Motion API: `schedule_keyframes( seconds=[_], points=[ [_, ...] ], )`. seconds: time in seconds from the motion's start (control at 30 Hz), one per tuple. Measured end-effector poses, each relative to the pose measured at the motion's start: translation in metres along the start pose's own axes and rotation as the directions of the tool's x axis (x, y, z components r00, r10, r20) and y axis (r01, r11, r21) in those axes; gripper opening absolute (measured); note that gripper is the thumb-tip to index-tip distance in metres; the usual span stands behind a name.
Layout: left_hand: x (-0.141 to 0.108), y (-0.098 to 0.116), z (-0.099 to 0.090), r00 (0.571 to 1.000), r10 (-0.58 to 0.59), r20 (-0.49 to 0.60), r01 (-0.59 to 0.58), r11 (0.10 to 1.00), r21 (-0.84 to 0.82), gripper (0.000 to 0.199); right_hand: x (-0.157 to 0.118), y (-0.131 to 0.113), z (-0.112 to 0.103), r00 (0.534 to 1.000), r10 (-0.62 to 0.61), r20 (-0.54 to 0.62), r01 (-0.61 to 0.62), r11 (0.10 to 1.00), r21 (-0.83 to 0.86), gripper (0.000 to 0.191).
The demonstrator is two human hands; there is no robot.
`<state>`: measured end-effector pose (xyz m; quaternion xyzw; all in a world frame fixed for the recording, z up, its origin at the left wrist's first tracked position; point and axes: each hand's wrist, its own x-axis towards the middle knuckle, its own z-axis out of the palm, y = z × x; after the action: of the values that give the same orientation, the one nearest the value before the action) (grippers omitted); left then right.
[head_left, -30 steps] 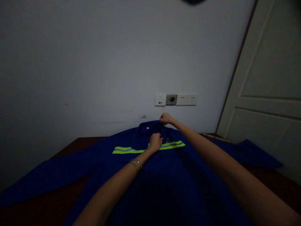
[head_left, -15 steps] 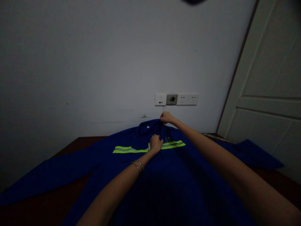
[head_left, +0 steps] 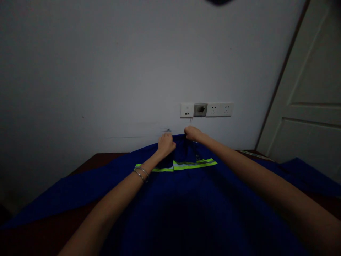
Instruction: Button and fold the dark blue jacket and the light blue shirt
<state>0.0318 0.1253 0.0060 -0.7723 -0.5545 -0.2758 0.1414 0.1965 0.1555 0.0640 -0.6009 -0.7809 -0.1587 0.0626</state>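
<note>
Shifted since earlier frame: left hand [head_left: 166, 144], from chest band [head_left: 207, 163] to collar [head_left: 179, 139]. Wall [head_left: 112, 71]; dark-red bench [head_left: 102, 159]; on bench, blue jacket [head_left: 170, 199], spread out; collar, in clenched fingers [head_left: 168, 136] of left hand and right hand [head_left: 192, 133]; silver bangles [head_left: 140, 174]

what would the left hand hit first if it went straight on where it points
Probably the pale flat wall, near its dark scuff marks, beyond the blue cloth garment the left hand holds; depth is unclear.
</note>
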Motion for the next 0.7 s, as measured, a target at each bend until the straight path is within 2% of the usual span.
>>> schedule_keyframes(
  seconds=[0.13, 0.23, 0.33, 0.4, 0.43, 0.47, 0.53, 0.63, 0.7],
  points=[
    [0.007, -0.035, 0.002, 0.982, -0.022, 0.188, 0.003, 0.995, 0.098, 0.054, -0.001, 0.001, 0.002, 0.998, -0.061, 0.018, 0.062, 0.994, -0.088, 0.032],
    [0.016, -0.056, 0.004, 0.945, 0.021, 0.325, -0.063, 0.991, 0.118, 0.044, 0.000, 0.007, 0.005, 0.991, -0.099, 0.088, 0.111, 0.984, -0.137, 0.031],
    [0.032, -0.071, -0.002, 0.865, -0.036, 0.500, 0.009, 0.998, 0.057, 0.029, 0.002, 0.015, 0.007, 0.980, -0.129, 0.152, 0.151, 0.978, -0.142, 0.031],
    [0.041, -0.076, -0.007, 0.799, -0.075, 0.596, 0.114, 0.993, -0.028, 0.027, 0.002, 0.019, 0.008, 0.981, -0.121, 0.154, 0.140, 0.982, -0.123, 0.032],
    [0.043, -0.076, -0.009, 0.785, -0.077, 0.615, 0.158, 0.984, -0.079, 0.030, 0.003, 0.020, 0.008, 0.982, -0.111, 0.152, 0.128, 0.986, -0.110, 0.032],
    [0.043, -0.075, -0.010, 0.787, -0.072, 0.612, 0.187, 0.974, -0.126, 0.034, 0.003, 0.021, 0.008, 0.983, -0.101, 0.151, 0.117, 0.988, -0.097, 0.032],
    [0.040, -0.069, -0.010, 0.819, -0.044, 0.572, 0.177, 0.968, -0.179, 0.043, 0.004, 0.021, 0.008, 0.986, -0.086, 0.145, 0.099, 0.992, -0.082, 0.032],
    [0.029, -0.062, -0.006, 0.900, 0.024, 0.435, 0.023, 0.995, -0.102, 0.050, 0.006, 0.018, 0.008, 0.990, -0.070, 0.126, 0.081, 0.993, -0.084, 0.032],
    [0.025, -0.062, -0.004, 0.910, 0.067, 0.409, -0.046, 0.997, -0.060, 0.044, 0.005, 0.018, 0.010, 0.991, -0.065, 0.117, 0.075, 0.993, -0.086, 0.031]
  ],
)
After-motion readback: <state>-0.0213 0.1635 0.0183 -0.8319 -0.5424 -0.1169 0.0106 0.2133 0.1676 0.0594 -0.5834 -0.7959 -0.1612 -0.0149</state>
